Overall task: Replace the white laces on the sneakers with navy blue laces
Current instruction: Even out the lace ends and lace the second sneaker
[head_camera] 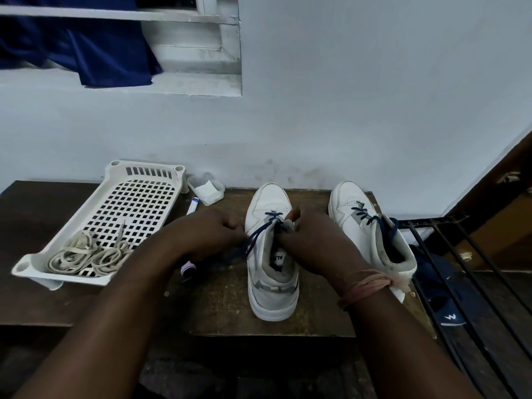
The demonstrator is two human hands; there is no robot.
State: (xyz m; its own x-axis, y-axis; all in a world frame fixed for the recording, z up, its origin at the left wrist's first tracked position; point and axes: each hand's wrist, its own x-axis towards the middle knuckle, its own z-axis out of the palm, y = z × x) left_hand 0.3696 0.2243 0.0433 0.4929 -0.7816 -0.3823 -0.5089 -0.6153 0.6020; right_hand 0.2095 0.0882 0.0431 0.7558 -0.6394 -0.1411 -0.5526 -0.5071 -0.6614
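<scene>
Left hand (213, 231) pinches navy blue lace (254, 240); right hand (313, 240) grips grey tongue of near white leather sneaker (272, 283) mid-tabletop. Risk: tugging lace skips eyelet, uneven ends.

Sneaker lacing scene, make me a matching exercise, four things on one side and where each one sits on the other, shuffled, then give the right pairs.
Things
1. old white laces
2. navy lace end
3. small clear container
4. right-hand sneaker

Places
A. against the wall, beside the tray's far corner
B. coiled in the white tray
C. by the black metal bars
D. pinched by the left hand

Pairs: 1-B, 2-D, 3-A, 4-C
</scene>
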